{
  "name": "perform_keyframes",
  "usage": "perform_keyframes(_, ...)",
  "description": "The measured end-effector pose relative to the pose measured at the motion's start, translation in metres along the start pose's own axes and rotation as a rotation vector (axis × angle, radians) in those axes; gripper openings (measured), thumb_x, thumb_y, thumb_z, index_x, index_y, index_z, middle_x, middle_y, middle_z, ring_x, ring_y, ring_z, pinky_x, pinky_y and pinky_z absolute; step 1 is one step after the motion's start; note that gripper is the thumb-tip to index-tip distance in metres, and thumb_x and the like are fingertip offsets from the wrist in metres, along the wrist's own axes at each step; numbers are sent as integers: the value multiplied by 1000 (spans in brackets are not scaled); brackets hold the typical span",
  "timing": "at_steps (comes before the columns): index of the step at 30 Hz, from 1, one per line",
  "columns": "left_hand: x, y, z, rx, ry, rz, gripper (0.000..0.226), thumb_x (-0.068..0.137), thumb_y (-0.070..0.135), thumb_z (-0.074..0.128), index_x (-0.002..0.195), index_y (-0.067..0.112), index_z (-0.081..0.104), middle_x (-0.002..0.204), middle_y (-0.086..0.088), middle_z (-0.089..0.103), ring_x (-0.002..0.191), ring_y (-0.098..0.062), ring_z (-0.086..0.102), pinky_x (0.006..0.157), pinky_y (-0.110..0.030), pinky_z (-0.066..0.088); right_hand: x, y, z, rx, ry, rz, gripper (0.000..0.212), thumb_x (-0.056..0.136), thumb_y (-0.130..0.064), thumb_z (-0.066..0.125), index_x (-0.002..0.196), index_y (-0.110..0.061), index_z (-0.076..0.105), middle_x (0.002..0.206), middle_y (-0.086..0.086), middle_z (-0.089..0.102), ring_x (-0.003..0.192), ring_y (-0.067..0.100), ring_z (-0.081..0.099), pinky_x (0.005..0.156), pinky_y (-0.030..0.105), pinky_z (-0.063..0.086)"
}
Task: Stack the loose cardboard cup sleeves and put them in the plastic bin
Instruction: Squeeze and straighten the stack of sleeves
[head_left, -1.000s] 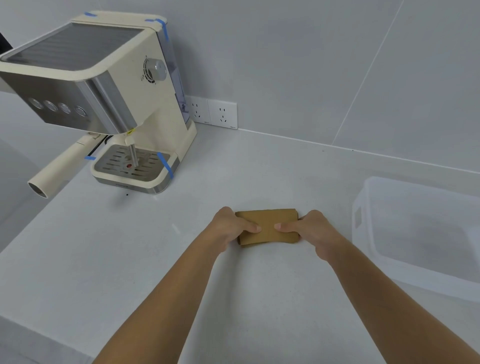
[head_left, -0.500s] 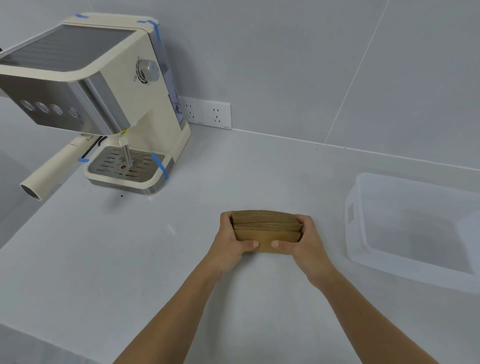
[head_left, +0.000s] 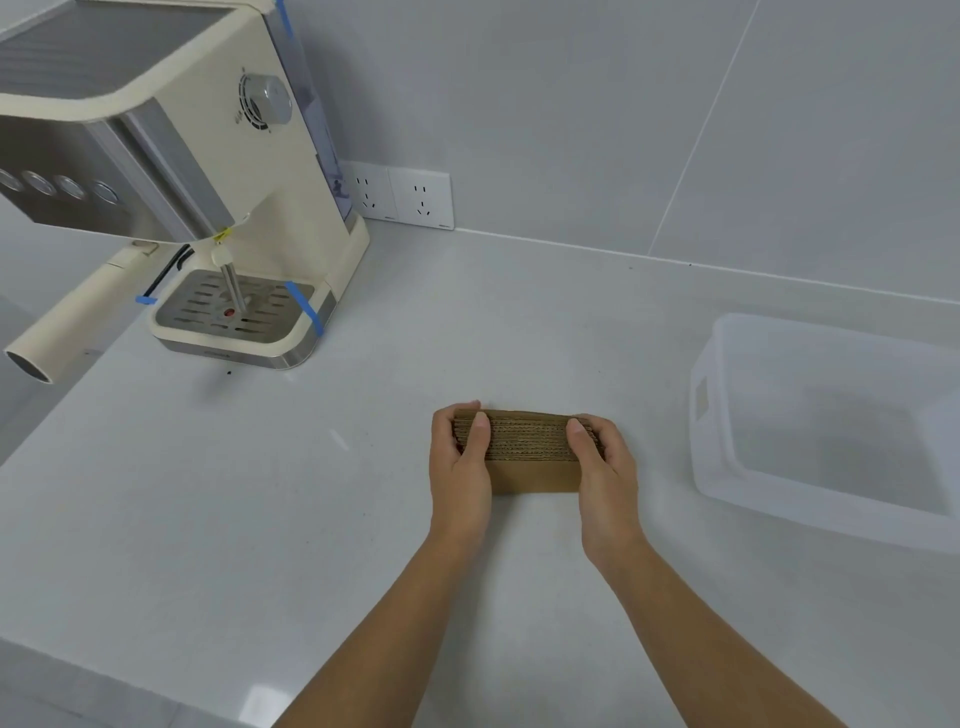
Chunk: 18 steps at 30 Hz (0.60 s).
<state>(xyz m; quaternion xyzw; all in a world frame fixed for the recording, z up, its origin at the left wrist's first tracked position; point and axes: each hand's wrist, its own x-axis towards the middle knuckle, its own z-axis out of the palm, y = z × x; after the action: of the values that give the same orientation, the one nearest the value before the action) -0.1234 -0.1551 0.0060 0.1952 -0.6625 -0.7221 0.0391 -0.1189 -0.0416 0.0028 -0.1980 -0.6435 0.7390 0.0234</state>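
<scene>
Holding the stack of cardboard cup sleeves (head_left: 530, 449) on its edge, the left hand (head_left: 460, 467) and right hand (head_left: 605, 467) press in from both ends, fingers wrapped tight. A second ago it lay flat. Now it looks neat and ready for the empty plastic bin (head_left: 831, 519) at the surface's right edge.

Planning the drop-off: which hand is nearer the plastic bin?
Right. The right hand grips the sleeve stack's end facing the plastic bin; the left hand grips the far end, toward the espresso machine.
</scene>
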Motion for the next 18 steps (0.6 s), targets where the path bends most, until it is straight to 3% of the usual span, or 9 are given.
perform_keyframes(2, 1, -2, -4, 1, -54, 29, 17, 94, 19, 48, 109, 19, 55, 110, 8, 58, 100, -3, 54, 80, -12, 42, -1, 1, 1, 13, 3, -8, 9, 91, -16, 52, 93, -16, 61, 87, -10, 59, 74, -9, 54, 67, 5, 42)
perform_keyframes(4, 0, -2, -6, -8, -85, 18, 17, 94, 20, 48, 109, 18, 56, 105, 10, 59, 91, 5, 54, 72, -4, 41, -2, 1, 4, 46, 24, -4, 9, 91, -16, 52, 86, -18, 59, 83, -9, 57, 73, -4, 53, 66, 7, 42)
perform_keyframes(6, 0, -1, -4, 1, -86, -13, 14, 94, 26, 47, 100, 18, 57, 92, 12, 57, 78, 9, 53, 65, -1, 39, -2, 1, 7, 53, 58, 7, 13, 91, -20, 52, 78, -18, 55, 79, -7, 53, 73, 4, 50, 67, 14, 41)
perform_keyframes(8, 1, 1, -3, 2, -61, -38, 23, 95, 33, 43, 81, 18, 52, 77, 10, 51, 66, 4, 49, 59, -5, 37, -2, -1, 11, 39, 79, 14, 16, 91, -24, 52, 76, -19, 53, 78, -6, 52, 74, 8, 49, 67, 20, 40)
perform_keyframes(11, 4, 8, -3, -22, -12, 4, 35, 97, 34, 40, 67, 16, 42, 68, 7, 43, 60, -1, 41, 59, -13, 34, -6, -5, 15, 45, 92, -41, 17, 91, -24, 53, 75, -18, 53, 75, -7, 51, 70, 5, 49, 64, 17, 41)
perform_keyframes(13, 6, 13, -4, -64, 0, 52, 32, 97, 29, 40, 68, 16, 44, 72, 5, 48, 65, -4, 44, 64, -19, 35, -8, -10, 16, 56, 96, -112, 15, 91, -21, 53, 76, -20, 55, 76, -8, 54, 68, -1, 51, 62, 11, 42)
perform_keyframes(15, 4, 13, -4, -52, -18, 88, 29, 98, 24, 39, 73, 14, 51, 78, 4, 55, 70, -3, 50, 66, -15, 39, -6, -11, 13, 32, 94, -152, 12, 91, -20, 52, 81, -23, 57, 80, -10, 56, 70, -7, 52, 64, 8, 43)
perform_keyframes(18, -3, 1, -5, 21, -77, 94, 24, 98, 20, 37, 96, 19, 61, 101, 9, 64, 92, 4, 56, 74, -3, 40, -5, 1, 6, 17, 64, -79, 14, 92, -22, 51, 104, -25, 58, 101, -9, 61, 95, -2, 55, 75, 13, 42)
